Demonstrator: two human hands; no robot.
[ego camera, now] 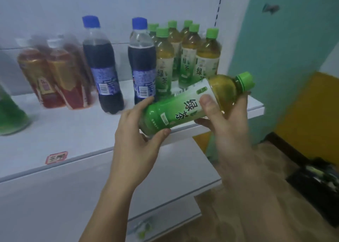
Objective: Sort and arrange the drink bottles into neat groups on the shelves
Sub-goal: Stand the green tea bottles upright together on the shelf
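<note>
Above the shelf (73, 131) front edge, a green tea bottle (187, 106) lies nearly level, cap to the right, held by both hands. Left hand (135, 131) closed around its base; right hand (225, 120) closed around its upper body, thumb across the label. On the shelf stand green tea bottles (190, 58), two cola bottles (121, 67) and red bottles (55, 76), grouped by kind.

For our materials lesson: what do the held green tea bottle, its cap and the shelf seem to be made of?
Green tea bottle: likely clear plastic; the tea shows through, under a glossy printed wrap.
Cap: opaque green plastic, ridged.
Shelf: smooth white, probably painted metal, though uncertain.
</note>
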